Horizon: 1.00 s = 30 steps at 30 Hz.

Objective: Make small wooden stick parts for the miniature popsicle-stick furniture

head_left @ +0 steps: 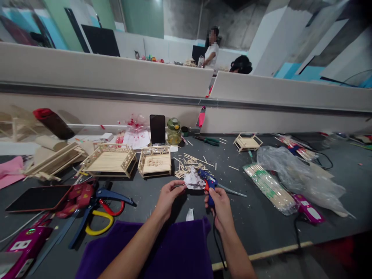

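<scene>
My right hand [220,205] is closed around the handle of a blue hot glue gun [212,197] with an orange trigger. Its nozzle points left, over a crumpled white paper [194,179] with dark specks. At the left edge of that paper, my left hand [170,197] has thumb and fingers brought together; what they pinch, if anything, is too small to make out. Just behind the paper lies a loose pile of short wooden sticks [188,163]. A small wooden stick tray with railings [155,162] stands beyond my left hand, holding small pale pieces.
To the left are a larger stick frame [109,161], blue cutters [87,217], yellow-handled scissors [100,224] and a phone [39,198]. Bagged sticks [270,188] lie right. A purple cloth [174,248] covers the front edge. Behind stand a jar [174,131] and a low partition [116,73].
</scene>
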Each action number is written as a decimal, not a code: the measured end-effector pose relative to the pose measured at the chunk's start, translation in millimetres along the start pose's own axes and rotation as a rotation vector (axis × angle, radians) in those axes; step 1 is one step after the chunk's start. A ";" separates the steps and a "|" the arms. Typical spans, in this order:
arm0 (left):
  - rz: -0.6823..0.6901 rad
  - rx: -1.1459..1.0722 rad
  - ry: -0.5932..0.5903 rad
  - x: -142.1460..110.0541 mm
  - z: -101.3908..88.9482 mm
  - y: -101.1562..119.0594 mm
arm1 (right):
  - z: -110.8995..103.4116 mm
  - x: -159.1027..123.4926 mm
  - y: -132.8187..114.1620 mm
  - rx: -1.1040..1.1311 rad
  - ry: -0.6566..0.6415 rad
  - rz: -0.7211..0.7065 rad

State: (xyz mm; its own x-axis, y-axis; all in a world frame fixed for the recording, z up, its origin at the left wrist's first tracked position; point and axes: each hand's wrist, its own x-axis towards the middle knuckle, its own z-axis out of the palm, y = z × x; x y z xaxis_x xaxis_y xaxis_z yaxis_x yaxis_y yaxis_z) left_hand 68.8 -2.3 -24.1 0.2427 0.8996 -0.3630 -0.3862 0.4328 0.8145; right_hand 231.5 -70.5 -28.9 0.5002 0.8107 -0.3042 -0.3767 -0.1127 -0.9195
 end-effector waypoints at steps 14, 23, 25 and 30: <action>-0.226 -0.262 -0.162 3.7 21.5 -9.6 | 16.4 -12.6 11.4 0.045 -0.008 -0.087; -0.122 -0.363 -0.206 -8.2 34.5 -8.6 | 23.7 -14.5 12.6 -0.188 -0.049 -0.296; -0.094 -0.386 -0.197 -11.8 36.0 -7.3 | 25.2 -15.7 11.9 -0.245 -0.046 -0.297; 0.008 -0.367 -0.145 -23.6 39.7 -5.6 | 34.8 -25.8 5.7 -0.343 0.000 -0.328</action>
State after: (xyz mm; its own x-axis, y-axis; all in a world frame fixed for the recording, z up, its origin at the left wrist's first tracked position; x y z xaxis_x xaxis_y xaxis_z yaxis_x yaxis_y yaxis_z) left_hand 100.6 -28.3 -2.1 0.3511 0.8971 -0.2681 -0.6748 0.4409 0.5919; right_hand 189.4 -72.0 -17.6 0.5496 0.8353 0.0163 0.0805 -0.0335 -0.9962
